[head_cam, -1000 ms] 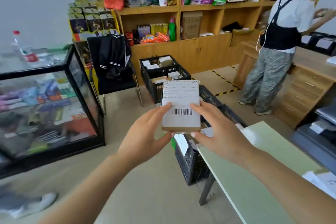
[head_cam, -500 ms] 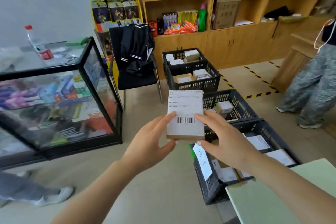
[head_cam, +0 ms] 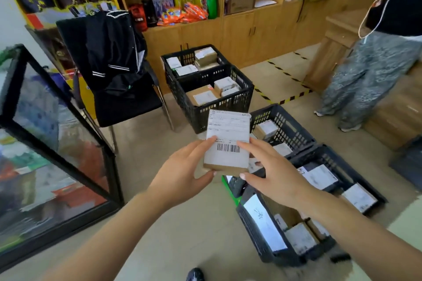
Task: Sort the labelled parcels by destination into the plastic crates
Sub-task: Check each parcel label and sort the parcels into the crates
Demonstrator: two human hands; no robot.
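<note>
Labelled parcel (head_cam: 227,141) held label-up between left hand (head_cam: 182,174) and right hand (head_cam: 272,173), fingers pinching its sides, above the floor before the black crates (head_cam: 219,107). Crates now fuller in view than a second ago; sorting choice apparently imminent.

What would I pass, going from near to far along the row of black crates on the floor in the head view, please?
Nearest crate with a paper sheet on its wall → crate holding white-labelled parcels → crate behind the held parcel → crate with a large brown box → farthest crate by the cupboards.
</note>
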